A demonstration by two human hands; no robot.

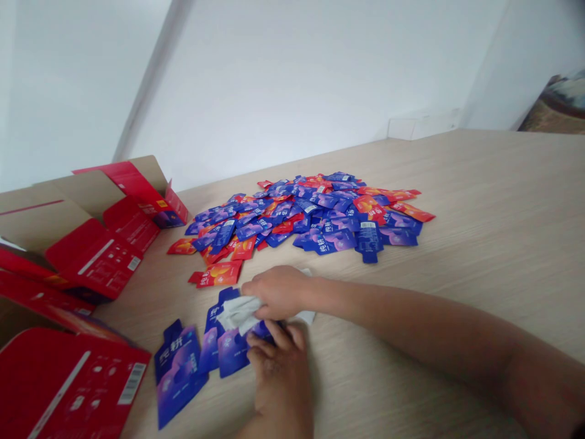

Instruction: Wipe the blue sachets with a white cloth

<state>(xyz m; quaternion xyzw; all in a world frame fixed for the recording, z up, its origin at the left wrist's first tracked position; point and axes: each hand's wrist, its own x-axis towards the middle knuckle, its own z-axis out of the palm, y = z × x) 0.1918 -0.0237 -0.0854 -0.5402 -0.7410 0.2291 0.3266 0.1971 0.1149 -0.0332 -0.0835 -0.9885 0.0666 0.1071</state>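
Observation:
My right hand (280, 291), its arm reaching in from the right, is closed on a crumpled white wipe (240, 312). The wipe lies against the front of a blue-purple pouch (232, 356). With bent fingers my left hand (278, 356) grips the right side of this pouch against the table, just below my right hand. Another blue pouch (210, 347) sits partly under it on the left. Further left, one more blue pouch (179, 372) lies flat by itself. Something white and flat (307, 316) shows partly from beneath my right wrist.
A large heap of blue and red pouches (301, 213) spreads across the wooden table (434, 317). One red pouch (219, 274) lies at its near edge. Opened red cardboard boxes (95, 259) line the left side. A white box (423, 125) stands at the far wall.

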